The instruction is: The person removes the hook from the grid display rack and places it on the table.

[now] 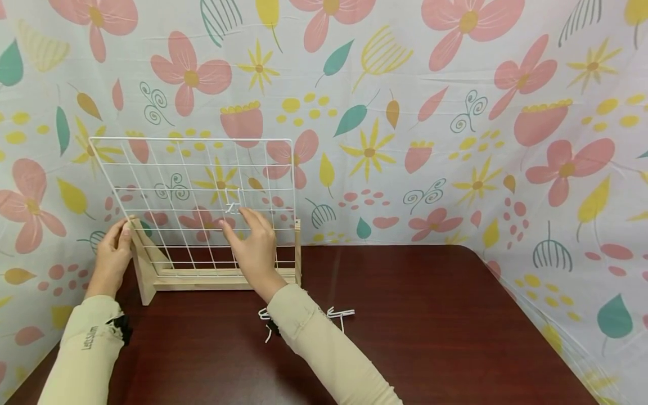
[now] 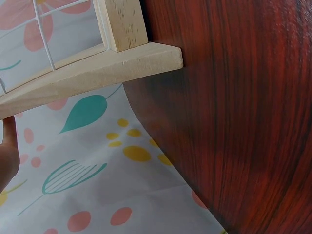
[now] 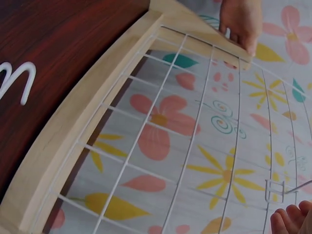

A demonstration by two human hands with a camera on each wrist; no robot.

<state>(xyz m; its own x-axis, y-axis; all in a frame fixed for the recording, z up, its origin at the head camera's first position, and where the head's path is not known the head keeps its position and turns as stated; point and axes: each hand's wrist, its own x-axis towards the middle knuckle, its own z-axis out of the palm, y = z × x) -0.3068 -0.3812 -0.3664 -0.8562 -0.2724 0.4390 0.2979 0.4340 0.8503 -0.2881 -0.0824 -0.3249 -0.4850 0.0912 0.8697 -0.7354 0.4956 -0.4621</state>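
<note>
A white wire grid (image 1: 202, 210) stands upright in a pale wooden stand (image 1: 202, 285) on the table. At the stand's left end, my left hand (image 1: 110, 259) pinches the upper part of the wooden side piece. A small white wire hook (image 1: 233, 207) hangs on the grid, right of its middle. Just below it is my right hand (image 1: 258, 256), thumb and forefinger spread apart. In the right wrist view the fingers (image 3: 292, 219) lie under the hook (image 3: 275, 191); whether they touch its prong is unclear. The left wrist view catches only one side of the left hand (image 2: 7, 156).
More white wire hooks (image 1: 341, 313) lie on the dark red table (image 1: 430, 337), partly hidden by the right sleeve. Close behind the grid hangs a flowered cloth (image 1: 385, 185), which also runs along the table's right side.
</note>
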